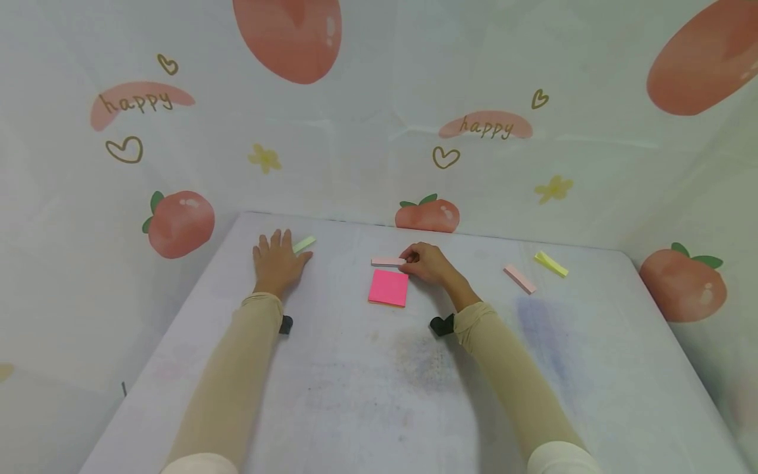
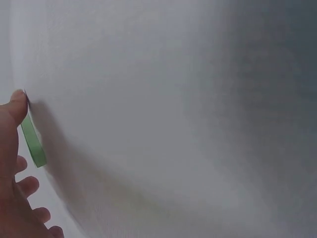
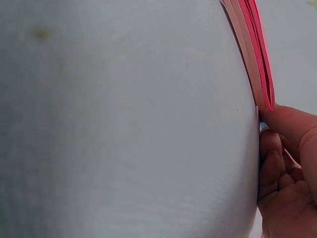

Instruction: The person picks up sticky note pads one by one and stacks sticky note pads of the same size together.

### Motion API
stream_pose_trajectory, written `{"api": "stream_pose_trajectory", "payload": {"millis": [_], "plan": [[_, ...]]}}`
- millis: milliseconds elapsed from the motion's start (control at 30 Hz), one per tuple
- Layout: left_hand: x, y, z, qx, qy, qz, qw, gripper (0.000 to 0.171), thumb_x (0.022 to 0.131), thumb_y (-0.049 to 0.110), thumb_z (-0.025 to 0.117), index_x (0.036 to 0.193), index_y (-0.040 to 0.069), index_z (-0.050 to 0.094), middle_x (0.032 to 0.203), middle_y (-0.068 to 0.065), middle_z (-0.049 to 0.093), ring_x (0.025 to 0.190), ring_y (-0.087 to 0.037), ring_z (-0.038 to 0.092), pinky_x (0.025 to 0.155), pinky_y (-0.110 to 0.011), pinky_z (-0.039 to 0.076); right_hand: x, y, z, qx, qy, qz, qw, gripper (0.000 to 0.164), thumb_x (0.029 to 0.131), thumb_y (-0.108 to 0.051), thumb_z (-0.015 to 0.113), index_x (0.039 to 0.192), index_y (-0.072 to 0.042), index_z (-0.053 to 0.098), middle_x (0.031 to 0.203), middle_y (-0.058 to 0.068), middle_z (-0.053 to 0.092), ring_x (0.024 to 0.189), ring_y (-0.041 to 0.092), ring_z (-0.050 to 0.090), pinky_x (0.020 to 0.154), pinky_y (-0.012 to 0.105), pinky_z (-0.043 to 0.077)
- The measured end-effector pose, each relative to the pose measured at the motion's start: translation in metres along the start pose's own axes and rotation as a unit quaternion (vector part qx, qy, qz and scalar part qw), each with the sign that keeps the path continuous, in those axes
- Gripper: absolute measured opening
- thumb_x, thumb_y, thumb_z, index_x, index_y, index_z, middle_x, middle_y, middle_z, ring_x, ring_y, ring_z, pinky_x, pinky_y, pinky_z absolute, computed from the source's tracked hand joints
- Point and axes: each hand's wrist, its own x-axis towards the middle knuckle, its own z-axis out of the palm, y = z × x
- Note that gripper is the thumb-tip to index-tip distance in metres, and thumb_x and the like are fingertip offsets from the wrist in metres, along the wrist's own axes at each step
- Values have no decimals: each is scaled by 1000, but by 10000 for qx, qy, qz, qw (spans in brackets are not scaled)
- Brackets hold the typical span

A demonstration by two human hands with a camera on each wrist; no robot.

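Head view: my left hand (image 1: pixel 276 266) lay spread beside a slim pale-green paper strip (image 1: pixel 304 244); my right hand (image 1: pixel 428 263) pinched a pale-pink one (image 1: pixel 387 262) behind a square hot-pink paper pad (image 1: pixel 388 288). Left wrist: green showed nearby. Right wrist: layered pink paper (image 3: pixel 253 54) met my thumb (image 3: pixel 290 121).

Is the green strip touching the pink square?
No, the green strip lies apart from the pink square, well to its left.

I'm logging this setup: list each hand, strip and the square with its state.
Left hand: spread open, palm down.
Right hand: curled in a pinch.
Middle pink strip: right end pinched by that hand.
Green strip: partly hidden by the left hand.
Pink square: lying flat, not held.
Right pink strip: lying aslant, untouched.
Yellow strip: lying aslant, untouched.
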Motion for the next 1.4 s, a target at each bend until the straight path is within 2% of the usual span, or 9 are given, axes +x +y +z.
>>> {"api": "stream_pose_trajectory", "payload": {"millis": [233, 433, 700, 1000, 1200, 1400], "plan": [[6, -6, 5, -14, 111, 44, 9999, 71, 104, 47, 50, 153, -3, 37, 160, -29, 31, 146, -53, 23, 120, -68, 16, 1, 1, 1, -13, 20, 0, 10000, 27, 92, -23, 74, 113, -7, 72, 100, 8, 65, 94, 21, 57, 84, 30, 46], [2, -4, 6, -185, 309, 25, 9993, 57, 105, 39, 52, 145, -1, 50, 156, -27, 40, 144, -49, 31, 119, -65, 23, 1, 1, 2, -37, 29, 11, 10000, 27, 92, -23, 74, 114, -7, 71, 100, 8, 65, 94, 21, 57, 84, 29, 45], [5, -2, 8, -342, 629, -57, 9974, 42, 104, 29, 57, 138, 4, 61, 145, -24, 52, 133, -46, 44, 107, -62, 38, 0, -1, 1, -12, 4, 68, 10000, 27, 92, -22, 75, 114, -7, 72, 99, 8, 65, 93, 21, 57, 83, 29, 45], [8, -4, 12, -326, 755, 28, 9966, 39, 103, 27, 60, 134, 4, 64, 138, -23, 56, 126, -44, 47, 99, -59, 42, 1, 0, 2, -19, -15, 135, 9999, 27, 92, -23, 75, 114, -8, 72, 100, 7, 65, 95, 20, 57, 84, 29, 46], [6, 1, 11, -261, 772, 136, 9966, 40, 105, 30, 55, 137, 7, 61, 136, -22, 59, 125, -43, 48, 98, -57, 43, 0, 0, 2, -2, -12, 131, 9999, 27, 92, -23, 75, 113, -8, 72, 100, 7, 64, 94, 20, 56, 83, 29, 45], [7, 8, 8, -146, 766, 332, 9964, 41, 106, 33, 52, 138, 9, 61, 131, -19, 64, 116, -41, 53, 95, -56, 46, -1, -2, 1, -28, 0, 68, 10000, 27, 91, -22, 75, 113, -7, 72, 99, 7, 64, 94, 20, 56, 83, 28, 45]]}}
